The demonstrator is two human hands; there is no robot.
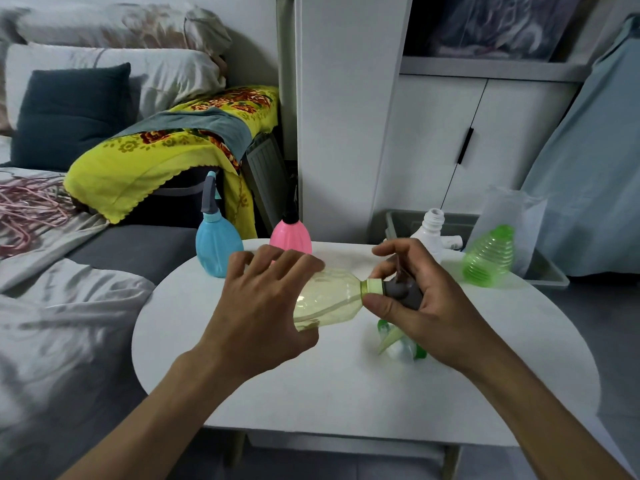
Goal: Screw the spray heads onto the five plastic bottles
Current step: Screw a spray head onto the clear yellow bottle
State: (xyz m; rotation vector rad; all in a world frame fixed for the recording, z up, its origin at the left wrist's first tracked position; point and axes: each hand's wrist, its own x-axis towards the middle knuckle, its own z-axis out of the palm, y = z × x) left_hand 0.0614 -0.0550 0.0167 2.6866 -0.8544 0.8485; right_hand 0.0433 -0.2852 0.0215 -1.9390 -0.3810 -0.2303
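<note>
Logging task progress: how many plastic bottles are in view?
5: blue bottle and pink bottle at the table's far edge, yellow bottle in the left hand, white bottle and green bottle at right.

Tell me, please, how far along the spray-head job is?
Looks done: the blue plastic bottle and pink plastic bottle carry heads. In hand: left hand holds the yellow translucent bottle while right hand grips its grey head. Left: the white bottle and green ribbed bottle.
</note>
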